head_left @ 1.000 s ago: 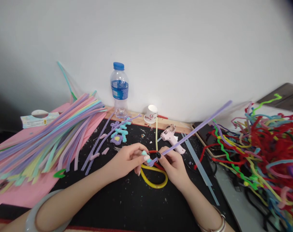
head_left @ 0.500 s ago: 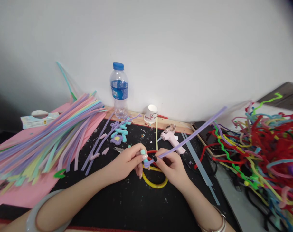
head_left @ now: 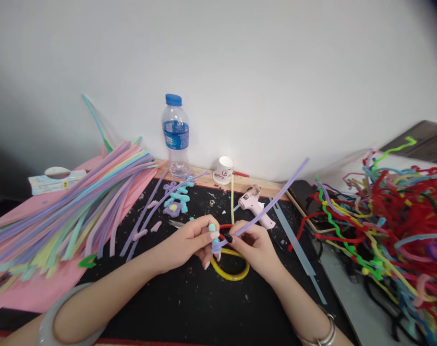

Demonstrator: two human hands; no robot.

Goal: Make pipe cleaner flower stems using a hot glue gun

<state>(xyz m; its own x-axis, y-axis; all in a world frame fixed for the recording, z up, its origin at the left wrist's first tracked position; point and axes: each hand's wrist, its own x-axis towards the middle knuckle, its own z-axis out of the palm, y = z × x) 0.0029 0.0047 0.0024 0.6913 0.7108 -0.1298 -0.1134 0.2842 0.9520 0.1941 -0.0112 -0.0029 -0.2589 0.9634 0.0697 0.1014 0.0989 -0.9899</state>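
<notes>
Between the thumb and fingers of my left hand (head_left: 197, 241) is a small turquoise and purple pipe-cleaner piece (head_left: 214, 236). My right hand (head_left: 253, 244) pinches a long purple pipe cleaner (head_left: 279, 192) close to that piece. Its near end bends around the lower part of the piece, and its free end points up and to the right. Scissors with yellow and red handles (head_left: 233, 276) lie on the black mat under my hands; a blade tip shows left of my left hand. Behind them lies a finished-looking turquoise and purple pipe-cleaner shape (head_left: 178, 198).
A fan of pastel pipe cleaners (head_left: 85, 197) covers pink paper on the left. A bottle (head_left: 176, 139) and a paper cup (head_left: 224, 170) stand at the back. A pink glue gun (head_left: 255, 204) and clear glue sticks (head_left: 294, 245) lie right, beside a heap of bright pipe cleaners (head_left: 413, 216).
The long purple pipe cleaner's free end has swung left and become steeper. Both hands keep their grip in nearly the same place. The whole view has shifted slightly.
</notes>
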